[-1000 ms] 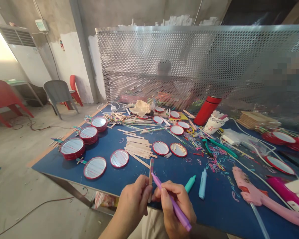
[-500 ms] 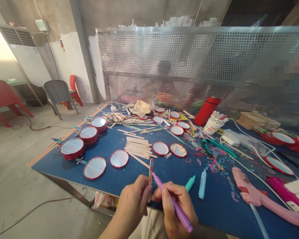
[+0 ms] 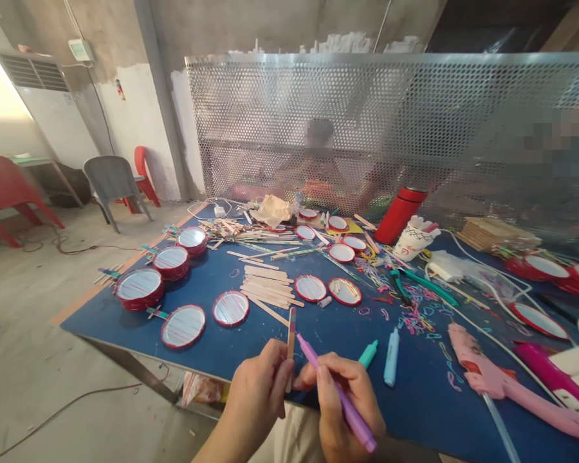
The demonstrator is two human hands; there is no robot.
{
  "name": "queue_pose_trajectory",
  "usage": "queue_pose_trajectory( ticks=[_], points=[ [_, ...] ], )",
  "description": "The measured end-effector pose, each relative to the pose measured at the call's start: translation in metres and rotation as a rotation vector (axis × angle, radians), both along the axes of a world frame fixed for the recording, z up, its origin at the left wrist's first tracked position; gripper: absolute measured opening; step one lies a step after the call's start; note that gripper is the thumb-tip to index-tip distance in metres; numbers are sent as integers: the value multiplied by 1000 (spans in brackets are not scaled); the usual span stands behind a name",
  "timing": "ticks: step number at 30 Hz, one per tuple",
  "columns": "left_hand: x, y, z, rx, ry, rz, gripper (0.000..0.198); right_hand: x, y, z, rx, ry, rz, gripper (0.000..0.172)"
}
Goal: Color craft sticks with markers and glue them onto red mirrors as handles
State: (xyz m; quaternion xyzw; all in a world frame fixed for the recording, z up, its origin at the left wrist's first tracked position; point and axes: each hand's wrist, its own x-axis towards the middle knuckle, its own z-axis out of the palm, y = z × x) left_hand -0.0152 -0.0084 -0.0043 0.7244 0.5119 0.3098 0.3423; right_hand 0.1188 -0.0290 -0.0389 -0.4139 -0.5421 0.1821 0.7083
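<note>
Carrying the tools and parts, the blue table (image 3: 251, 334) presents its near edge to the person. The pink glue gun (image 3: 492, 382) lies toward that edge, right of both hands. The left hand (image 3: 263, 379), above the near edge, is closed: thumb and fingers pinch the lower part of a coloured stick (image 3: 292, 341). The right hand (image 3: 345, 392), just beside it, is closed in a writing grip around a purple marker (image 3: 352, 415). Three red round pieces (image 3: 171, 259) stand in a row along the table's left edge. The purple marker slants, tip just beside the coloured stick's painted upper end; contact cannot be determined. The coloured stick is held nearly upright at the near edge.
</note>
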Motion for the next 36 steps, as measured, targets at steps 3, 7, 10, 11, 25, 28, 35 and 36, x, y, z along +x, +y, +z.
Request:
queue_pose_trajectory(
  ticks=[3, 7, 10, 11, 25, 28, 35, 36],
  points=[
    [-1, 0, -2, -3, -13, -9, 19, 1, 0, 0, -8, -28, 7, 8],
    [-1, 1, -4, -7, -37, -27, 19, -4, 3, 3, 54, 20, -57, 11],
    [0, 1, -5, -35, -110, -12, 19, -7, 6, 8, 68, -74, -107, 12],
    [1, 1, -5, -53, -145, -3, 20, -7, 7, 10, 78, -132, -150, 12],
    [-5, 11, -5, -189, -167, -85, 17, 60, 26, 15, -269, -1273, -600, 35],
    [-5, 12, -7, -180, -162, -85, 19, 67, 19, 18, -341, -1293, -671, 40],
    [-4, 11, -12, -137, -135, -104, 22, 82, -4, 28, -482, -1448, -703, 34],
    [-3, 11, -12, -117, -125, -103, 22, 83, -4, 29, -479, -1461, -696, 33]
  ],
)
